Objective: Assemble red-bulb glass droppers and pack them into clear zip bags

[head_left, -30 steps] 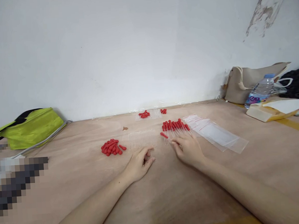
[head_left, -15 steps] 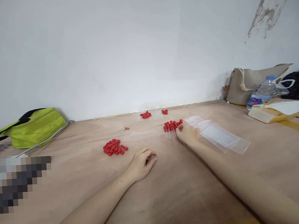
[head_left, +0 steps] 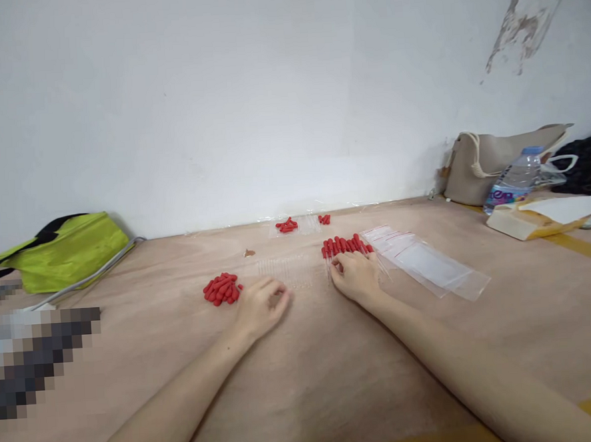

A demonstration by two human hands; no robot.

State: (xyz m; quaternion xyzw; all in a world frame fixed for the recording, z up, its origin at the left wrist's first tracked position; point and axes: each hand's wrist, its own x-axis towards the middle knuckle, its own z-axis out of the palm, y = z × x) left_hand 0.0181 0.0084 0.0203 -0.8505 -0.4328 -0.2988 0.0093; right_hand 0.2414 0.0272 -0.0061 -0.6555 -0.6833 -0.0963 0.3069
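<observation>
My left hand (head_left: pixel 263 307) rests on the table with its fingers loosely curved and thumb apart, holding nothing. Just left of it lies a pile of red rubber bulbs (head_left: pixel 221 289). A row of clear glass tubes (head_left: pixel 283 273) lies beyond and to the right of that hand. My right hand (head_left: pixel 357 275) is over a row of red-bulbed droppers (head_left: pixel 344 245), its bent fingers spread across their tubes and hiding part of them. I see nothing gripped in it. Right of the droppers, clear zip bags (head_left: pixel 428 263) overlap one another.
By the wall are a small group of red bulbs (head_left: pixel 286 226) on clear plastic and a smaller cluster (head_left: pixel 324 219). A lime-green bag (head_left: pixel 72 251) stands at left. At right are a beige bag (head_left: pixel 492 162), a water bottle (head_left: pixel 513 181) and an open yellow-and-white packet (head_left: pixel 520 222).
My right hand has moved left from the right end of the dropper row to over its tubes. My left hand has shifted left toward the red bulb pile.
</observation>
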